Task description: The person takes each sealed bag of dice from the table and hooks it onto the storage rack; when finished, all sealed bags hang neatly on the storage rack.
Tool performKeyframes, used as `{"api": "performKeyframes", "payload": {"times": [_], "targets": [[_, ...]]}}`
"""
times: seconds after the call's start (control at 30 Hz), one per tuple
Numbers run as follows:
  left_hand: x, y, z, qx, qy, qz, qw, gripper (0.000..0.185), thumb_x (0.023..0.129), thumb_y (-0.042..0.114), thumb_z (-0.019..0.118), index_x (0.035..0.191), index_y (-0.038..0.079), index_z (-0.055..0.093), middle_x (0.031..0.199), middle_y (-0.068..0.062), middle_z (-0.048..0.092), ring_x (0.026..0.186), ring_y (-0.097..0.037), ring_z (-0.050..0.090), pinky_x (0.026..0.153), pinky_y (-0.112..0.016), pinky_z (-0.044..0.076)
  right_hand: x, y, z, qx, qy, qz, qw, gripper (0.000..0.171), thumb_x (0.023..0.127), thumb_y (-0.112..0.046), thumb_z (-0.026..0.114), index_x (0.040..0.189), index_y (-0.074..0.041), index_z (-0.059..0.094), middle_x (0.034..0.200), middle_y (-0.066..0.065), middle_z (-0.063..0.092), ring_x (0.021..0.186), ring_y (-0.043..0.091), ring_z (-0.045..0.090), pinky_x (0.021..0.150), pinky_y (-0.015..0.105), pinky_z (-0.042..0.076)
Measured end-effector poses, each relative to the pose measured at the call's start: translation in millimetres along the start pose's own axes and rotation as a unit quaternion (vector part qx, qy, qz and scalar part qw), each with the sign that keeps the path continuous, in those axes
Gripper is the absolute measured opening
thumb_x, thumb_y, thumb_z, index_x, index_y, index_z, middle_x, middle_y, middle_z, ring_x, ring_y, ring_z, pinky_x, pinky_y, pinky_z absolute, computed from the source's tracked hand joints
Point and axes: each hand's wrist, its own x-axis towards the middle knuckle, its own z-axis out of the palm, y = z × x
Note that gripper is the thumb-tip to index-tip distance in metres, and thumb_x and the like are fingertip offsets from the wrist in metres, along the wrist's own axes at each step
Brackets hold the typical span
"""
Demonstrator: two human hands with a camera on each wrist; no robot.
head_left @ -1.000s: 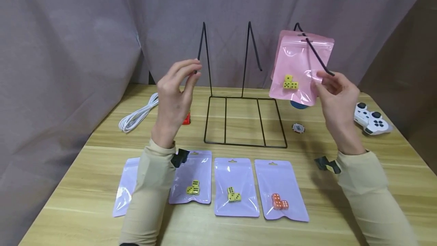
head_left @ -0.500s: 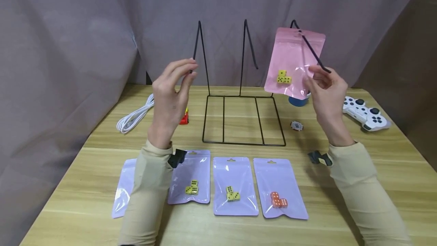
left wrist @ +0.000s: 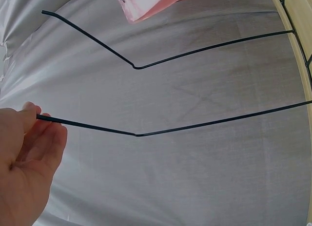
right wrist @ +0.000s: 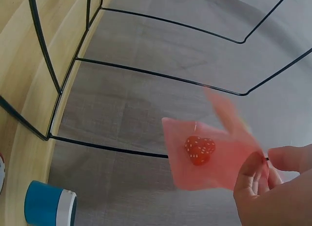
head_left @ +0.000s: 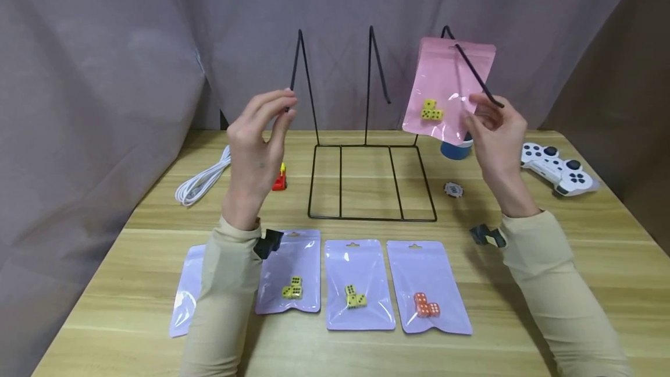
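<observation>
A black wire rack (head_left: 340, 182) with three slanted hooks stands mid-table. My left hand (head_left: 287, 108) pinches the tip of the left hook (left wrist: 195, 126) between thumb and fingers (left wrist: 29, 114). A pink bag (head_left: 445, 83) holding yellow dice hangs on the right hook, and another pink bag lies right behind it. My right hand (head_left: 473, 110) pinches the pink bag's right edge just beside that hook's tip. In the right wrist view the pink bag (right wrist: 209, 155) shows red dice, with my fingers (right wrist: 253, 175) at its edge. The middle hook is bare.
Several purple dice bags (head_left: 358, 284) lie in a row along the front, one partly under my left sleeve. A white cable (head_left: 201, 179) and a small red object (head_left: 280, 179) lie left of the rack. A blue cup (head_left: 454, 150), a poker chip (head_left: 453, 189) and a white gamepad (head_left: 557, 169) sit right.
The two pink bags, offset a second ago, have slid up the right hook and now line up. My right hand moved slightly up and left with them. The left hand stayed on its hook.
</observation>
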Motion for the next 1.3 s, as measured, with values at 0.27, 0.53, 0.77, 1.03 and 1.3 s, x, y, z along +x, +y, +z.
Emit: {"api": "performKeyframes", "payload": {"times": [0.27, 0.53, 0.77, 1.03, 1.3], "targets": [[-1.7, -1.6, -1.9, 0.002, -0.008, -0.005, 1.0, 0.013, 0.088, 0.001, 0.064, 0.098, -0.008, 0.068, 0.104, -0.016, 0.067, 0.094, -0.023, 0.064, 0.083, -0.028, 0.053, -4, 1, -2, -0.095, 0.012, -0.013, 0.995, 0.029, 0.085, 0.0, 0.068, 0.112, -0.009, 0.067, 0.106, 0.001, 0.061, 0.09, 0.012, 0.059, 0.08, 0.018, 0.05], [-1.8, -2.2, -4.9, -0.002, 0.002, -0.008, 1.0, 0.012, 0.087, -0.002, 0.065, 0.097, -0.006, 0.07, 0.102, -0.013, 0.068, 0.093, -0.024, 0.065, 0.082, -0.028, 0.054, -10, -4, -3, -0.097, 0.029, -0.047, 0.994, 0.026, 0.084, 0.002, 0.068, 0.108, -0.006, 0.065, 0.107, 0.003, 0.057, 0.094, 0.014, 0.059, 0.088, 0.022, 0.049], [-3.2, -1.8, -7.0, -0.006, 0.0, -0.015, 0.9999, 0.011, 0.087, -0.001, 0.065, 0.097, -0.006, 0.07, 0.103, -0.013, 0.067, 0.094, -0.024, 0.065, 0.083, -0.028, 0.054, -32, -17, -4, -0.125, 0.006, -0.045, 0.991, 0.024, 0.086, -0.001, 0.068, 0.109, -0.004, 0.065, 0.101, 0.0, 0.061, 0.093, 0.013, 0.058, 0.085, 0.02, 0.049], [-3.1, -1.2, -9.2, -0.006, -0.002, -0.022, 0.9997, 0.011, 0.087, -0.002, 0.064, 0.097, -0.006, 0.069, 0.103, -0.013, 0.067, 0.094, -0.024, 0.064, 0.085, -0.028, 0.053, -60, -23, -12, -0.159, -0.064, -0.051, 0.984, 0.024, 0.089, -0.006, 0.065, 0.112, -0.002, 0.062, 0.105, 0.004, 0.061, 0.092, 0.014, 0.056, 0.081, 0.017, 0.048], [-3.4, -0.9, -7.2, -0.011, -0.003, -0.026, 0.9996, 0.011, 0.088, 0.0, 0.064, 0.097, -0.006, 0.069, 0.103, -0.013, 0.067, 0.094, -0.024, 0.064, 0.085, -0.028, 0.053, -71, -29, -21, -0.156, -0.077, -0.056, 0.983, 0.022, 0.087, -0.001, 0.066, 0.109, 0.001, 0.062, 0.103, 0.004, 0.062, 0.089, 0.014, 0.058, 0.076, 0.015, 0.048]]}}
